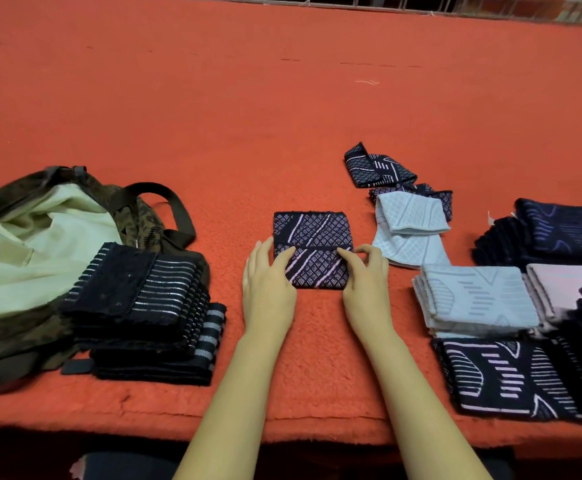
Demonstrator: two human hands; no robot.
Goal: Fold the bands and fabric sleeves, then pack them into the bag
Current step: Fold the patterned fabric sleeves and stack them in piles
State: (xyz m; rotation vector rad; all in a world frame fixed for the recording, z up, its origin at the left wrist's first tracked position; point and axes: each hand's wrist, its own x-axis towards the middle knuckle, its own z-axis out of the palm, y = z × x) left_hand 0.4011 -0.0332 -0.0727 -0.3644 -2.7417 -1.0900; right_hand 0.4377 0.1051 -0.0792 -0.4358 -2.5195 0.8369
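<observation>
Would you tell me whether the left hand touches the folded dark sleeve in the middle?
Touching: head view shows the left hand resting on the folded dark sleeve at its left edge.

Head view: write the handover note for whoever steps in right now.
Left hand and right hand: fingertips on the dark patterned sleeve, folded, centre of the red mat.
Bag: open at left, nothing visibly packed; striped band stack rests against it.
Done: folded stacks at right.
Left: fold the loose dark sleeve and pale-blue sleeve, then pack all.
</observation>
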